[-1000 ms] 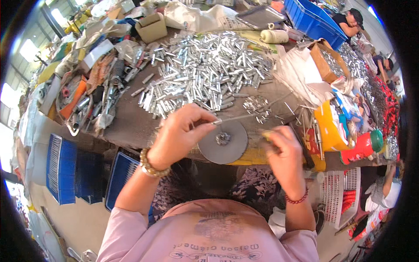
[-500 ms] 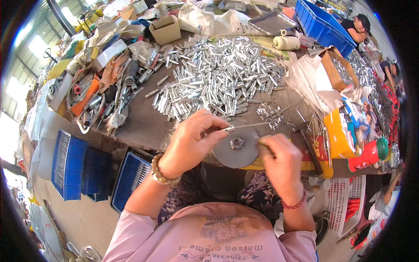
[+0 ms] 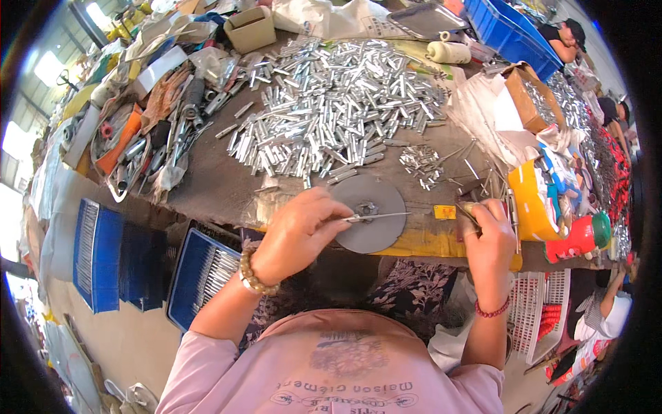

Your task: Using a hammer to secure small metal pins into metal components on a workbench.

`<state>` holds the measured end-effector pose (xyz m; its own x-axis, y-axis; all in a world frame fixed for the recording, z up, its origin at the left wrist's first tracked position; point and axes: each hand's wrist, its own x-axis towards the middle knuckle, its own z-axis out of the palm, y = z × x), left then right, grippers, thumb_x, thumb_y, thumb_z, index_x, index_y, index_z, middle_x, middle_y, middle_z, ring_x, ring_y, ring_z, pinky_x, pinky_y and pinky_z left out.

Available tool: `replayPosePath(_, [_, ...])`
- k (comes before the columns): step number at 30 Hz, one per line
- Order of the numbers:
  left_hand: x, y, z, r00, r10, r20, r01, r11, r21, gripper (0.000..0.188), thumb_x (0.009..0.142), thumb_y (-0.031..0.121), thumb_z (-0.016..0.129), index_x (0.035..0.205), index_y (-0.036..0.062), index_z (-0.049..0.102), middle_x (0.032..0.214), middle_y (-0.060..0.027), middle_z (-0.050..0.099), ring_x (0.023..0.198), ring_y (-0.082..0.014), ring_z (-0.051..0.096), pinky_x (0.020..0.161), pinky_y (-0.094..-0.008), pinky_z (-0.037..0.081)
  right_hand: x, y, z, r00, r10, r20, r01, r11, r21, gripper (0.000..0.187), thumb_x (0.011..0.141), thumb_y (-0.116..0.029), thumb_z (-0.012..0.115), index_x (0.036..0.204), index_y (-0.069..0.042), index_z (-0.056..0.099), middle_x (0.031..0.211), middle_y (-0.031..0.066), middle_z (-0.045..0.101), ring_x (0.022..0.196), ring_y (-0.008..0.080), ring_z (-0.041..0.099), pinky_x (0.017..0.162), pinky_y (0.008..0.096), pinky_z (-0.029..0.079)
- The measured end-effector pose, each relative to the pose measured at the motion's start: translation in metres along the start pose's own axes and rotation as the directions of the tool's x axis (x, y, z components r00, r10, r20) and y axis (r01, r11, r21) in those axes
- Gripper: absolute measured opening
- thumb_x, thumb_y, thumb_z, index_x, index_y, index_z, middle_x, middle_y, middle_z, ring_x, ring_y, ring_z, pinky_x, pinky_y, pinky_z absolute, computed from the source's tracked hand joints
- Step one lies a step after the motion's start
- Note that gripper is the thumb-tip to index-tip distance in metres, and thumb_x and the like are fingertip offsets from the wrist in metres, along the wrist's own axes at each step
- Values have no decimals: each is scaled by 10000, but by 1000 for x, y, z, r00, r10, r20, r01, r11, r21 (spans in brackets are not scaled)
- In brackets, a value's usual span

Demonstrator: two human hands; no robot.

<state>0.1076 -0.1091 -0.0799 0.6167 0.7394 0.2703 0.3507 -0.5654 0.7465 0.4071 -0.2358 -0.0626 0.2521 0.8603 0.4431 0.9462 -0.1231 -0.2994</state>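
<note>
My left hand pinches a thin metal rod between thumb and fingertips. The rod points right across a grey round disc with a metal hub at its centre. Its near end is hidden in my fingers. On the right, my right hand curls over the place of a hammer, whose dark head shows just beyond the fingers; the handle is mostly covered. Beyond the disc lies a big heap of short silver metal tubes. A smaller pile of small metal pieces is to its right.
Blue bins holding metal rods stand below the table at left. A bag of assorted parts lies on the left. At right are a yellow container, a red jar with green lid and a cardboard box. Another person sits far right.
My right hand has left the rod's far end and moved right, onto the hammer. My left hand still pinches the rod, now lower over the disc. The view has shifted slightly.
</note>
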Motion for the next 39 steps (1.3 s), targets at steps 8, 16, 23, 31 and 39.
replayPosePath(8, [-6,5,10,994,105,-8,-104,994,41,156,886,74,785,1041,66,771,930,-108,666,901,-309,657,788,-406,527,10,-66,40,922,-383,49,351,884,307,161,776,-25,794,914,-94,749,918,52,651,852,261,675,726,391,572])
replayPosePath(16, [-11,-5,10,996,86,-36,-80,988,133,165,868,84,789,1033,78,781,934,-95,657,934,-307,654,813,-403,530,7,-61,46,904,-414,105,377,890,257,142,795,-42,775,914,-96,720,917,43,620,866,259,663,716,400,562])
replayPosePath(23, [-10,-7,12,986,120,-114,-99,979,180,211,825,102,828,1033,91,801,956,-82,663,966,-306,653,835,-396,528,6,-64,47,920,-382,91,348,899,267,140,793,-52,787,912,-100,730,915,44,617,874,256,672,727,405,567])
replayPosePath(31, [-6,-11,8,982,161,-98,-140,970,199,211,823,105,830,1032,93,802,956,-78,666,945,-299,650,825,-388,521,7,-65,48,926,-365,96,329,905,268,145,788,-53,794,917,-99,748,903,45,614,867,253,677,722,398,567])
replayPosePath(39, [6,-14,9,984,157,-83,-136,968,213,156,829,107,828,981,84,799,944,-80,666,945,-297,657,826,-394,529,7,-63,53,928,-368,60,338,898,281,148,788,-52,792,920,-104,749,896,44,612,858,254,673,712,396,564])
